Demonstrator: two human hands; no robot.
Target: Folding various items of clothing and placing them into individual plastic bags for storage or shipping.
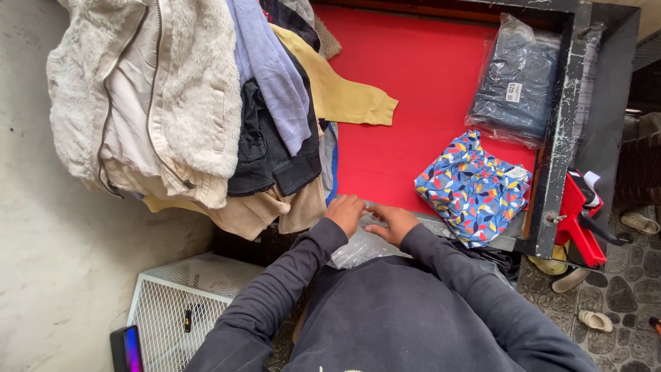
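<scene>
My left hand (345,212) and right hand (390,222) lie flat, fingers spread, pressing a clear bag (358,249) at the near edge of the red table (413,83), beside a patterned bundle (474,189).

Looks like a small clothing stall or garment-packing spot, partly outdoors. Red-covered tabletop (420,83) in a worn black metal frame (561,131), chipped along the edge. At 9 to 11 o'clock, a heap of garments: cream fleece jacket (148,89), lilac knit (272,69), black denim piece (265,148), mustard sweater (341,93). At 1 o'clock, folded dark clothing sealed in a clear plastic bag (516,79) with a small sticker. At 3 o'clock, a folded multicoloured patterned garment (471,189). Red tagging gun (578,213) hung on the frame's right side. Rough plastered wall (27,227) at 8 o'clock, white wire rack (182,296) below, cobbled ground (620,296) with sandals (595,319) at 4 o'clock.
</scene>
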